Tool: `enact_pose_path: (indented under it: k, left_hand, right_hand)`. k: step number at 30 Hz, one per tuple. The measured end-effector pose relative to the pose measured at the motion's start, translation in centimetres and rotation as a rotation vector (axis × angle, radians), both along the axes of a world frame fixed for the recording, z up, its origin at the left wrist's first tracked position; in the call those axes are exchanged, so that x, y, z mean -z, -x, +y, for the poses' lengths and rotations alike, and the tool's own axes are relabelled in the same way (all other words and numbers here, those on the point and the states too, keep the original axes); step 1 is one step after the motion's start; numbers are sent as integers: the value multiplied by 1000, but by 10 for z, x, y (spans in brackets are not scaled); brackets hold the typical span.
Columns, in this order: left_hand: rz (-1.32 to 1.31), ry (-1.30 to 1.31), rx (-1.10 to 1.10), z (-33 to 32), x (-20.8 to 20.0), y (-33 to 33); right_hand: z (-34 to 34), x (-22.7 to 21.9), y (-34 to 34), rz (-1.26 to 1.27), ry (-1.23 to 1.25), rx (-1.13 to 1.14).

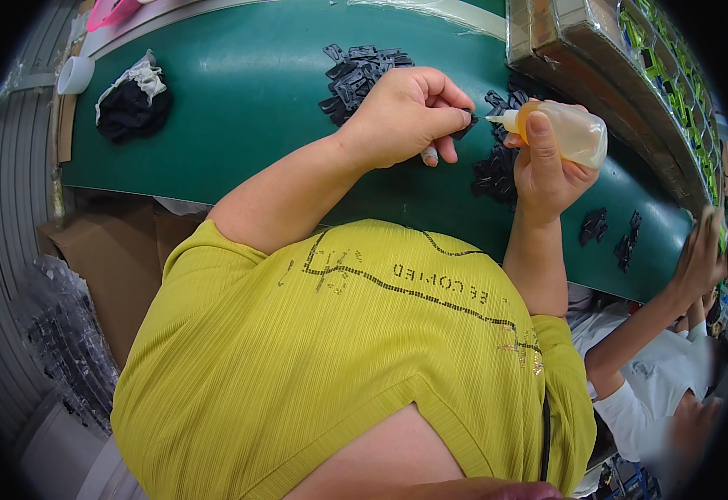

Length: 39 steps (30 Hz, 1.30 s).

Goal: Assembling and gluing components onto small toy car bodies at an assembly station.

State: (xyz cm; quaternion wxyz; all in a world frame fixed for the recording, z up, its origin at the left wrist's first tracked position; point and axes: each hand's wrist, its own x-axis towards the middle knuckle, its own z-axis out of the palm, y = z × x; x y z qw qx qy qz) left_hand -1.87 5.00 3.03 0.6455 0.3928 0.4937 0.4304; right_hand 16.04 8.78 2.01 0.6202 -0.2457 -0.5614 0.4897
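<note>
Between the thumb and fingers of my left hand (410,117) is a small black plastic part (466,125), mostly covered by the fingertips. One finger of that hand has a pale wrap on it. My right hand (550,162) grips a translucent squeeze bottle (577,135) of pale liquid, tipped on its side. Its thin nozzle (494,118) points left and ends close to the black part; whether they touch I cannot tell. Behind my left hand lies a pile of black plastic parts (360,71). More black parts (495,177) lie beneath and beside the bottle.
A green table (239,108) spans the front. Black and white cloth (135,98) and a white ring-shaped roll (75,75) are at its left. A rack (597,50) with green items borders the right. Two small black clusters (595,225) lie near a co-worker's arm (660,321).
</note>
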Motion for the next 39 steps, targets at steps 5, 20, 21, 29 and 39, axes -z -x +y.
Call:
enact_pose_path:
  k: [5, 20, 21, 29, 39]
  left_hand:
    - [0, 20, -27, 1, 2, 1]
    - [-48, 73, -61, 2, 2, -1]
    - [-49, 70, -55, 2, 1, -1]
    - [-55, 61, -45, 1, 2, -2]
    - [-48, 69, -50, 3, -3, 0]
  right_hand:
    - [0, -6, -2, 160, 14, -18]
    - [-6, 3, 4, 116, 124, -157]
    - [-6, 3, 4, 116, 124, -157]
    - [-8, 5, 4, 110, 136, -179]
    - [-5, 4, 6, 9, 110, -72]
